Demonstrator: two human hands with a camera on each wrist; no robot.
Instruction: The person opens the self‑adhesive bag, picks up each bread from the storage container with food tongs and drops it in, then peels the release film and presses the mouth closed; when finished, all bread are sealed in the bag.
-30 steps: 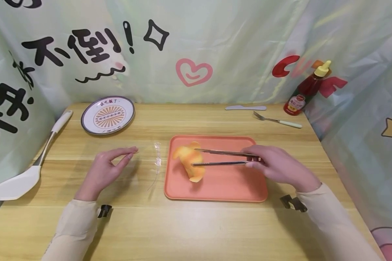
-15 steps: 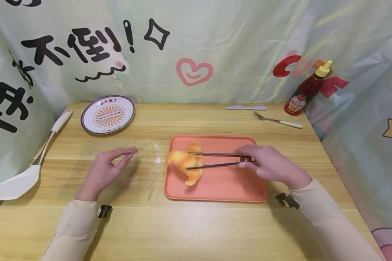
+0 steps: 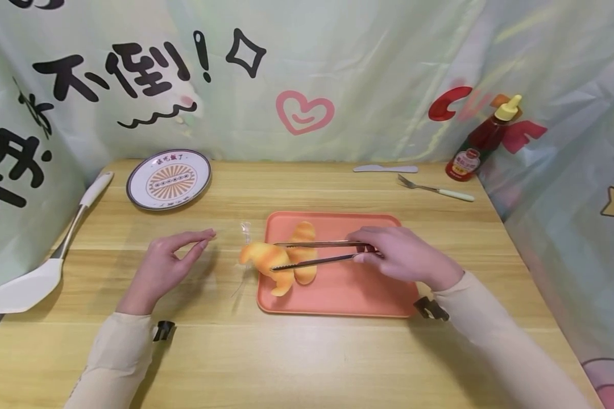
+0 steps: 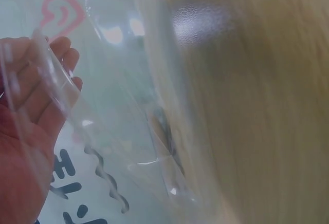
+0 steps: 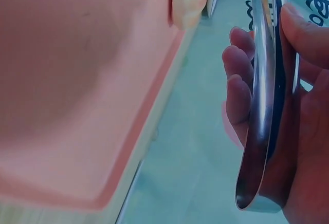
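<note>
My right hand [image 3: 401, 255] grips metal tongs [image 3: 327, 243], whose toothed tips hold a golden croissant [image 3: 262, 254]. The croissant hangs over the left edge of the pink tray [image 3: 358, 295]. A second bread piece [image 3: 305, 274], long and golden, lies on the tray, partly covered by the tongs and croissant. Left of the tray, my left hand [image 3: 164, 270] pinches a clear plastic bag [image 3: 245, 230] between thumb and fingers; its film [image 4: 149, 167] spreads across the left wrist view. The bag's mouth is hard to make out. In the right wrist view the tongs [image 5: 264, 80] lie between thumb and fingers.
A patterned plate [image 3: 196, 190] and a white-bladed spatula [image 3: 30, 287] are at the left. A table knife [image 3: 385, 168], a fork [image 3: 435, 188] and a red sauce bottle [image 3: 468, 153] stand or lie at the back right. Printed cloth walls border the table.
My right hand has moved left with the tongs, carrying the croissant past the tray's left edge towards the bag. The second bread piece has come into sight. My left hand has stayed still.
</note>
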